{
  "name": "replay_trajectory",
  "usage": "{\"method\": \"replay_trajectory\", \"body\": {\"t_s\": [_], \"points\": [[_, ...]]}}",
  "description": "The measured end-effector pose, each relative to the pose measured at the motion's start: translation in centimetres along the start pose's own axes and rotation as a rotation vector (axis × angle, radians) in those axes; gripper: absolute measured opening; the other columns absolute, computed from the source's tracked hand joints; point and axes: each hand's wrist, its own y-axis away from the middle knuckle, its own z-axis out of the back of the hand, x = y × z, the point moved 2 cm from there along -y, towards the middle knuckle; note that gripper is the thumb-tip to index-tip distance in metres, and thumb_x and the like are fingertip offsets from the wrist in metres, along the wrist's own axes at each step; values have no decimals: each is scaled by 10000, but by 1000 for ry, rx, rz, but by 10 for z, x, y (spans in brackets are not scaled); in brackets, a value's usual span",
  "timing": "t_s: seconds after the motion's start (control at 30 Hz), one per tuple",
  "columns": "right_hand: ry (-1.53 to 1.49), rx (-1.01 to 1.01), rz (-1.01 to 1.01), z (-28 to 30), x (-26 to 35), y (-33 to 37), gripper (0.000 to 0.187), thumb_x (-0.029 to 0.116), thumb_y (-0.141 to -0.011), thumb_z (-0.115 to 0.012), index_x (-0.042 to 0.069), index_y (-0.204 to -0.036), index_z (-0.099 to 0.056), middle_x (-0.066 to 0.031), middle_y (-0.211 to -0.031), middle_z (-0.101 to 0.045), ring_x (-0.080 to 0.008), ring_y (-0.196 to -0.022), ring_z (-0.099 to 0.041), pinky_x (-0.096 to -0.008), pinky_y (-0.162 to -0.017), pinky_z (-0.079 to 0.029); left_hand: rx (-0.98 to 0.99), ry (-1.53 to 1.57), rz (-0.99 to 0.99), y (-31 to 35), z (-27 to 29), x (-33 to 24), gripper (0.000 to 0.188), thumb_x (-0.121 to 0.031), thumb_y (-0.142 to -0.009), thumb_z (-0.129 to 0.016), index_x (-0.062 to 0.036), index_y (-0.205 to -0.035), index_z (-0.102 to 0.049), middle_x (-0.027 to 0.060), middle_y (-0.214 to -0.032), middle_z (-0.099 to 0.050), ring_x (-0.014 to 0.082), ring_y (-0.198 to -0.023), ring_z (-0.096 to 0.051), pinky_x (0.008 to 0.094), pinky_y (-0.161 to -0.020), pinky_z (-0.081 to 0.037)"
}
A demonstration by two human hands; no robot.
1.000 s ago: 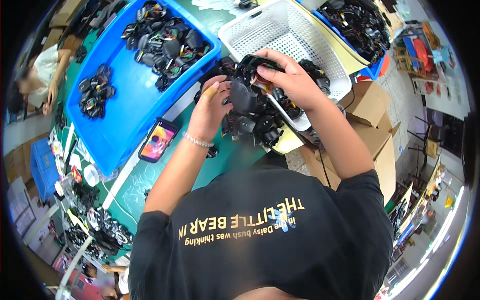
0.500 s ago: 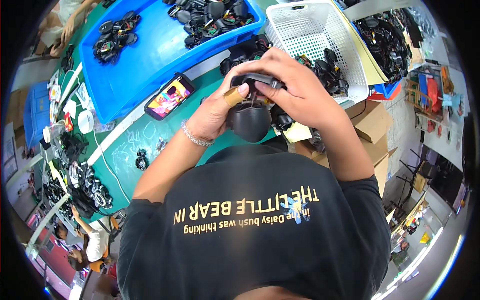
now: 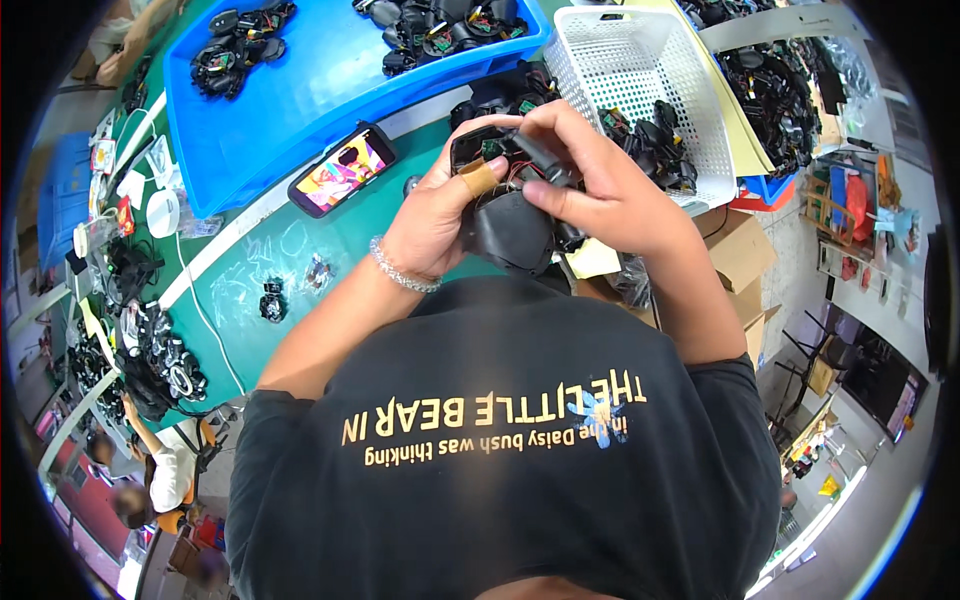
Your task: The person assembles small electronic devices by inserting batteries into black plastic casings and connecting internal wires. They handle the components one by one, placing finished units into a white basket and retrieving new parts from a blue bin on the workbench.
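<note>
My left hand (image 3: 435, 205), with tan tape round its thumb, is closed on a black plastic housing (image 3: 512, 232) in front of my chest. The housing is opened up; a green circuit board (image 3: 490, 147) and thin red wires (image 3: 522, 172) show inside it. A smooth rounded black shell forms its near part. From the other side, my right hand (image 3: 610, 190) pinches a short black bar-shaped part (image 3: 537, 155) above the wires, its thumb at the housing's edge. Whether that part is joined to the housing I cannot tell.
Behind my hands, a blue tray (image 3: 290, 130) bears piles of similar black parts. A white perforated basket (image 3: 640, 55) with more stands at the right. A phone (image 3: 343, 170) lies on the green table (image 3: 240, 250). Cardboard boxes (image 3: 738, 250) sit at lower right; people are at far left.
The black bar-shaped part has tilted, and the circuit board and red wires inside the housing now show. Both hands stay on the work; my view has shifted slightly.
</note>
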Motion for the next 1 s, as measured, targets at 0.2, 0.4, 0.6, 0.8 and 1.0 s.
{"method": "replay_trajectory", "body": {"t_s": [0.2, 0.4, 0.6, 0.8, 1.0], "points": [[-140, -199, 65, -3, -10, 0, 166, 137, -922, -519, 14, -1025, -478, -66, -926, -543, -127, -877, -504, -275, -805, -419, 42, -103, -115, 3, -10, -6, 456, -50, -852, -611, -83, -1277, -447, 40, -1134, -564, 119, -1004, -563, 273, -880, -468], [-308, -334, 161, -18, -17, 4, 189, 189, -946, -511, 32, -1037, -459, -27, -931, -486, -91, -900, -448, -243, -813, -388, 36, -207, -224, 4, -8, -15, 486, -38, -823, -643, -72, -1269, -452, 36, -1100, -570, 101, -989, -562, 258, -873, -466], [-418, -295, 162, -27, -21, 6, 242, 260, -956, -517, 47, -1043, -441, -15, -928, -461, -74, -873, -430, -224, -774, -382, 62, -436, -323, 5, -10, -26, 507, -73, -763, -728, -79, -1220, -510, 25, -1061, -564, 90, -997, -549, 254, -877, -460], [-333, -354, 235, -31, -20, 5, 210, 234, -956, -513, 42, -1016, -453, -17, -937, -464, -98, -877, -442, -247, -811, -374, 46, -536, -365, 8, -15, -30, 490, -109, -755, -749, -83, -1194, -533, 17, -1035, -570, 93, -976, -551, 252, -864, -456], [-292, -329, 198, -35, -18, 3, 166, 186, -950, -502, 35, -1004, -460, -27, -933, -463, -99, -886, -435, -252, -822, -364, 13, -537, -409, 11, -13, -28, 455, -111, -773, -737, -79, -1179, -533, 19, -1038, -574, 92, -956, -554, 252, -849, -458]]}}
